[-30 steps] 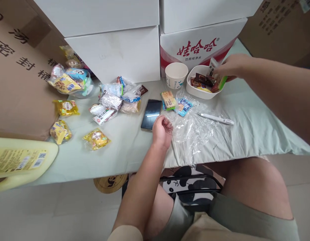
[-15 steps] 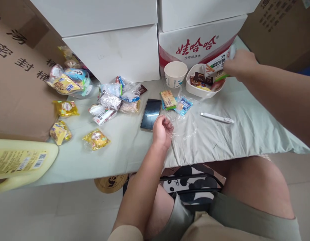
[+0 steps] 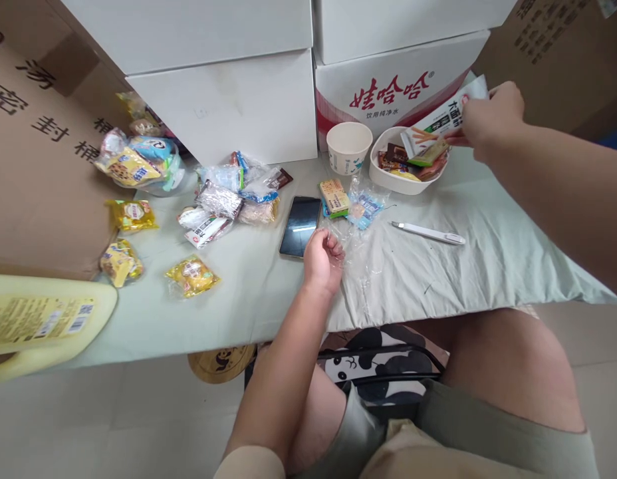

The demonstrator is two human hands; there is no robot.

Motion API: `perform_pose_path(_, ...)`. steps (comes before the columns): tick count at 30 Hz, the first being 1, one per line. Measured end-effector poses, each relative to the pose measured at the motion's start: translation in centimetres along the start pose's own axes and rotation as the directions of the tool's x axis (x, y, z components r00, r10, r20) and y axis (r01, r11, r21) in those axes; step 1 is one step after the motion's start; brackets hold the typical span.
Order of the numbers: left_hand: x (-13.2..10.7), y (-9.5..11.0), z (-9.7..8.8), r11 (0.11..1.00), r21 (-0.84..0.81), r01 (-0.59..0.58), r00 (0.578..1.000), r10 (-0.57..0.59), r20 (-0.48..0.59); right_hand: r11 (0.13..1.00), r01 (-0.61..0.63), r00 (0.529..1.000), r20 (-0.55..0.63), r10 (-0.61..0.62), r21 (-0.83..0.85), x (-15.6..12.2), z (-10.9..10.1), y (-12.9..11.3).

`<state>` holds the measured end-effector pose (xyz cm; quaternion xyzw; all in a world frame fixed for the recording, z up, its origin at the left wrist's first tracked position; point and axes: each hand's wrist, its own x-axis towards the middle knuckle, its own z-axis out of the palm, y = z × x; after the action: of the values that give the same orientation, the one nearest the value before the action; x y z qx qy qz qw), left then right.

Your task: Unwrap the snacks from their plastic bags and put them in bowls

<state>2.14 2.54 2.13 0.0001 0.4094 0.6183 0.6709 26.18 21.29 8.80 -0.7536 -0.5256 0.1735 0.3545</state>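
My right hand (image 3: 495,120) grips a white snack packet (image 3: 435,126) with dark lettering and a picture of sticks, slanted above a white oval bowl (image 3: 405,184). A green-and-yellow packet (image 3: 429,153) lies under it near my fingertips; whether I hold that too is unclear. Brown and yellow wrapped snacks (image 3: 394,161) fill the bowl. My left hand (image 3: 324,259) rests on the cloth with its fingers curled, beside a dark phone (image 3: 301,226). Crumpled clear plastic (image 3: 361,256) lies against those fingers; what they hold, if anything, is hidden.
A paper cup (image 3: 349,148) stands left of the bowl. Biscuit packets (image 3: 334,197) and a white utility knife (image 3: 428,233) lie in front. Wrapped snacks (image 3: 219,199) are piled leftward, near a yellow jug (image 3: 44,326). White boxes (image 3: 223,106) back the table.
My right hand has shifted slightly right, and the white packet now shows more fully over the bowl. The utility knife has slid slightly left. My left hand stays in place.
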Motion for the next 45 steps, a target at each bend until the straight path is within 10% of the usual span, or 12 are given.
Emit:
perform_pose_path(3, 0.0, 0.1, 0.0, 1.0, 0.004, 0.003, 1.0, -0.003, -0.002, 0.976, -0.197, 0.979, -0.039, 0.201, 0.087, -0.5, 0.1, -0.1)
perform_pose_path(19, -0.4, 0.4, 0.0, 1.0, 0.01, 0.012, 1.0, -0.012, -0.003, 0.96, -0.207, 0.947, 0.208, 0.244, -0.187, -2.1, -1.3, 0.9)
perform_pose_path(26, -0.4, 0.4, 0.0, 1.0, 0.011, 0.009, 1.0, -0.009, -0.01, 0.91, -0.09, 0.9, 0.359, 0.248, -0.404, -2.3, -0.7, 0.5)
perform_pose_path(34, -0.3, 0.5, -0.3, 1.0, 0.019, 0.021, 1.0, -0.021, -0.008, 0.921, -0.115, 0.973, 0.146, 0.181, -0.372, -1.6, -0.4, 1.3)
perform_pose_path(45, -0.1, 0.1, 0.0, 0.999, 0.042, 0.033, 0.999, -0.033, -0.009, 0.722, 0.084, 0.91, 0.348, 0.225, -0.687, -2.7, 0.7, -0.3)
